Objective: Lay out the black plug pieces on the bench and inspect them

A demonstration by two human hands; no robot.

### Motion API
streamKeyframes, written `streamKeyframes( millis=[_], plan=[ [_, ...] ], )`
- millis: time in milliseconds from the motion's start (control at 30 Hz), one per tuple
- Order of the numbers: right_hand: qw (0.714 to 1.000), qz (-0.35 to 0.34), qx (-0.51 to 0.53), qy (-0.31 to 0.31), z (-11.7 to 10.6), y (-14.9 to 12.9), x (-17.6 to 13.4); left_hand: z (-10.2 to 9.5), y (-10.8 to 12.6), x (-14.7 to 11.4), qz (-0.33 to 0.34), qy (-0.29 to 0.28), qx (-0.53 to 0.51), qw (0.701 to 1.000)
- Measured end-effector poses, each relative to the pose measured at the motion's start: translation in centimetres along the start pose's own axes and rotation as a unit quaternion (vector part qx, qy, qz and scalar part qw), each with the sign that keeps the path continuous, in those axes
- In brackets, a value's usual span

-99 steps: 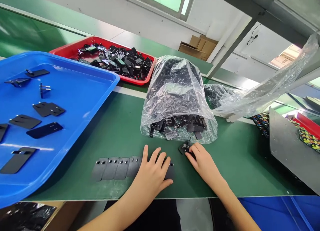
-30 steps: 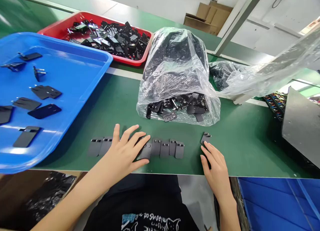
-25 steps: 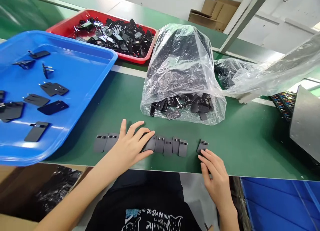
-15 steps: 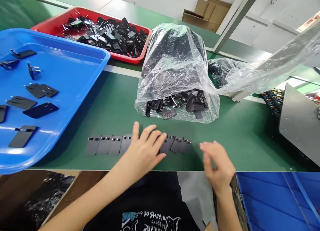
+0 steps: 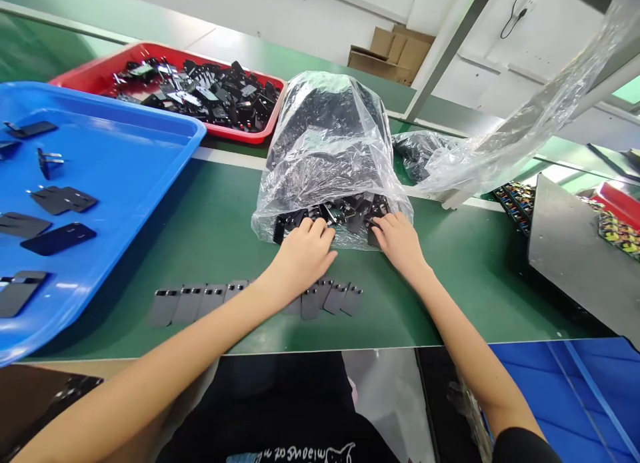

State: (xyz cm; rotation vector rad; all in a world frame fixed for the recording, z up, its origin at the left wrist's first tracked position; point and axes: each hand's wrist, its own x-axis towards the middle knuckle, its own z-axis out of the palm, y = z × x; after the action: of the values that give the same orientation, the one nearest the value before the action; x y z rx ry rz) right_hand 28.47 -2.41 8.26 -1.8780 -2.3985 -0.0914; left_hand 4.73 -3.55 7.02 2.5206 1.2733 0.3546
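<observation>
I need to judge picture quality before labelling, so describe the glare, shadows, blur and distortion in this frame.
Head view: bright glare streaks the clear plastic bag and the blue tray; the left hand and right hand are sharp, with no motion blur, and cast soft shadows on the green table; the wide lens bends the table edge and stretches the forearms; the background window light is overexposed.

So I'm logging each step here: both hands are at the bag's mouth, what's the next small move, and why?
Probably pinch one black part out of the plastic bag. Both the left hand and right hand reach into its open edge, and the row of flat pieces ends just below.
</observation>
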Motion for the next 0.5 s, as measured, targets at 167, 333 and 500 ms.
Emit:
streamKeyframes(
  millis=[167,333,500],
  plan=[
    [0.993,0.059,0.091,0.037,-2.1,-0.3,-4.0,0.2,-0.8,3.3,-0.014,-0.024,-0.024,0.999],
    [0.977,0.121,0.175,0.03,-2.3,-1.9,-10.9,0.5,1.7,2.9,0.019,-0.039,-0.163,0.986],
    [0.967,0.188,0.139,0.106,-0.9,-2.0,-13.5,1.7,5.8,3.1,0.082,-0.084,-0.248,0.962]
  ],
)
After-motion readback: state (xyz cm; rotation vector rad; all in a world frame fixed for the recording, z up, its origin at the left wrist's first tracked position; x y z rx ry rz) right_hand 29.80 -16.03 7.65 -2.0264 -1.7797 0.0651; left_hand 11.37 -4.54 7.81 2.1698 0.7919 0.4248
